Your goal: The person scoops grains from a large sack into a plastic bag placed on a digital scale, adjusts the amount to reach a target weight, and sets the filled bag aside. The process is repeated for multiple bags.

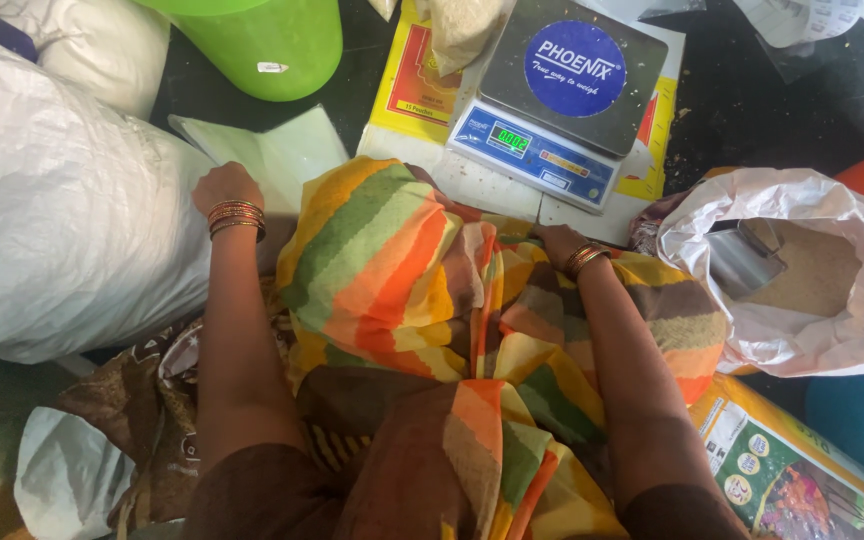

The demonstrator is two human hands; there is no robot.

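Dark floor (752, 100), crowded with sacks; weighing scale (562, 95) perhaps on cardboard.

Scale (562, 100): brushed metal pan, matt grey, glossy round sticker; white plastic body. Bucket (262, 40): smooth glossy green plastic. Big sack (52, 220): white woven plastic, slight sheen. Open bag (832, 270): thin crinkled plastic, metal scoop (742, 258) inside, dull. Striped cloth (402, 270): soft, matt. Bangles (236, 216): shiny metal. Pouches (272, 155): smooth, pale plastic.
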